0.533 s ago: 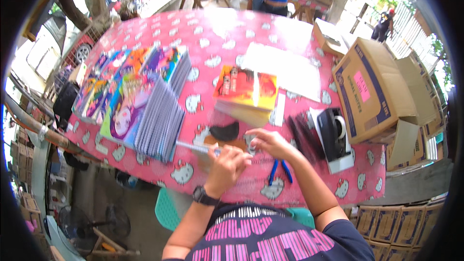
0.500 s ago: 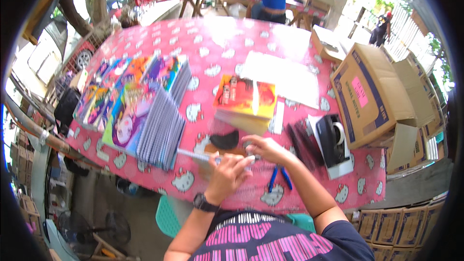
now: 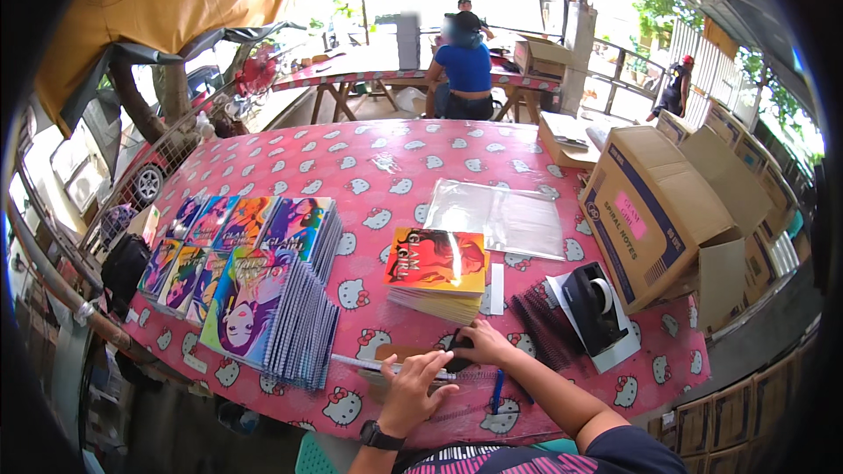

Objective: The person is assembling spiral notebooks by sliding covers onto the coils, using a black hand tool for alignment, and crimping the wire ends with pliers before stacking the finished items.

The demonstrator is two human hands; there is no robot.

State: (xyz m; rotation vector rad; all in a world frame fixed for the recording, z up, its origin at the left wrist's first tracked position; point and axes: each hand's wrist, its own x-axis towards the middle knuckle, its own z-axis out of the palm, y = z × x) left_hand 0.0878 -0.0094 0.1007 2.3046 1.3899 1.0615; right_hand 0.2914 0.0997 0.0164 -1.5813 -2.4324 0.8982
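Note:
My left hand (image 3: 413,389) lies with fingers spread on a flat brown sheet (image 3: 399,356) near the table's front edge, pressing it down beside a pen (image 3: 356,361). My right hand (image 3: 483,344) is curled around a small black object (image 3: 457,351) on the same sheet. Just beyond my hands stands a stack of notebooks with an orange and red cover (image 3: 436,271). A blue pen (image 3: 497,391) lies by my right forearm.
Rows of colourful spiral notebooks (image 3: 250,285) fill the left of the pink patterned table (image 3: 369,167). A black tape dispenser (image 3: 595,303), black spiral bindings (image 3: 537,323), clear plastic sleeves (image 3: 496,215) and an open cardboard box (image 3: 654,211) sit right. A person in blue (image 3: 464,70) sits at a far table.
My head has tilted up, so the far table and people come into view. Both hands stay at the front edge; the left hand has flattened onto the sheet.

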